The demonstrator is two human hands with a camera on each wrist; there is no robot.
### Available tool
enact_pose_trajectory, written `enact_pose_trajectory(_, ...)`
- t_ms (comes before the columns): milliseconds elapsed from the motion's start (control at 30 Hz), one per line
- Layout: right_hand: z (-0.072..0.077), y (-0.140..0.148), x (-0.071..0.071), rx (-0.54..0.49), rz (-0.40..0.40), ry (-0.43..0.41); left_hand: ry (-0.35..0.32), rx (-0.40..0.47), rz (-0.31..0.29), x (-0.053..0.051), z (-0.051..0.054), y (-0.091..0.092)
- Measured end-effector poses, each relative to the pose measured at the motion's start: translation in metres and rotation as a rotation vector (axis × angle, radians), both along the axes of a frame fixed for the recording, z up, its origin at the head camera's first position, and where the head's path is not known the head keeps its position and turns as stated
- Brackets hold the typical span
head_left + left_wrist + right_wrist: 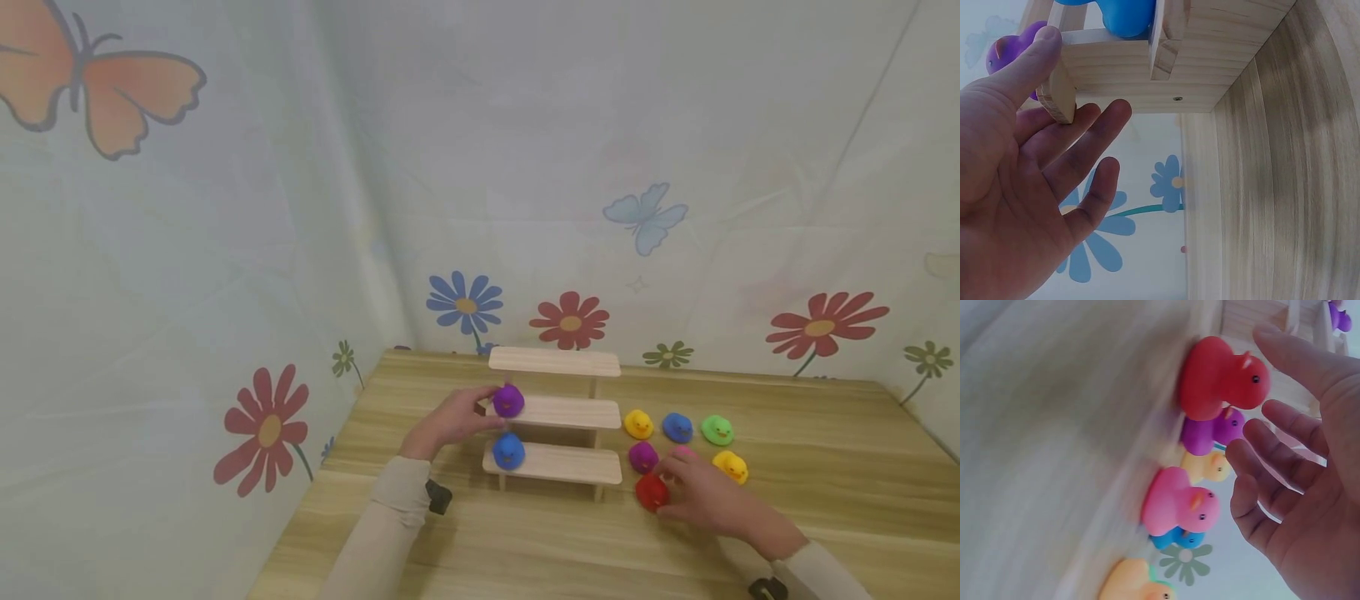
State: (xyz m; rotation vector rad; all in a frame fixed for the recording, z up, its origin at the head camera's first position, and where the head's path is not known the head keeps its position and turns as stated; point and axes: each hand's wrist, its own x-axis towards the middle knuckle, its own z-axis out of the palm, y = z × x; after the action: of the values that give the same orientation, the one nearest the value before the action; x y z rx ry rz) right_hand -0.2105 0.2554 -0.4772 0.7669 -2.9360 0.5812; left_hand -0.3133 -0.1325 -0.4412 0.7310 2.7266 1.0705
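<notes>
A purple toy duck [508, 401] sits at the left end of the middle shelf of a wooden three-tier rack [570, 412]. My left hand [457, 418] is at that end, thumb in front and index finger beside the duck. The other left fingers curve loosely below the board [1058, 94]; the index fingertip is hidden in the left wrist view. On the bottom shelf sits a blue duck [508, 451]. My right hand [705, 493] reaches around a red duck [1210, 378] on the table, its thumb and fingers spread, with a gap visible in the right wrist view.
Near the red duck stand a purple duck [642, 457], a pink duck [1179, 503], a blue duck [678, 427], a green duck [717, 430] and two yellow ducks, one at the back [639, 424], one at right [731, 467]. A flower-printed cloth [525, 167] hangs behind the wooden table [540, 542].
</notes>
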Motion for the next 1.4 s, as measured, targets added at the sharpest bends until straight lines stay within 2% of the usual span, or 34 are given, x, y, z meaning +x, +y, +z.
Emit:
enact_pose_trajectory(400,0.021,-0.015,0.000,-0.003,-0.003,0.012,0.009,0.000,-0.008,-0.006,-0.005,-0.002)
enact_pose_trajectory(567,0.027,-0.024,-0.001,-0.009,0.057,0.127,-0.008,0.010,-0.002,-0.006,-0.005,-0.002)
enact_pose_trajectory(700,0.035,-0.034,-0.003,-0.021,0.075,0.183,-0.016,0.031,-0.009,-0.006,-0.005,-0.003)
enact_pose_trajectory(933,0.048,-0.051,-0.008,-0.002,0.083,0.208,-0.035,0.068,-0.026,-0.004,-0.006,-0.005)
enact_pose_trajectory(1167,0.058,-0.067,-0.015,-0.074,0.154,0.244,-0.058,0.086,-0.029,-0.003,-0.005,-0.007)
enact_pose_trajectory(1400,0.069,-0.086,-0.020,-0.068,0.156,0.216,-0.077,0.076,-0.012,-0.005,-0.007,-0.007)
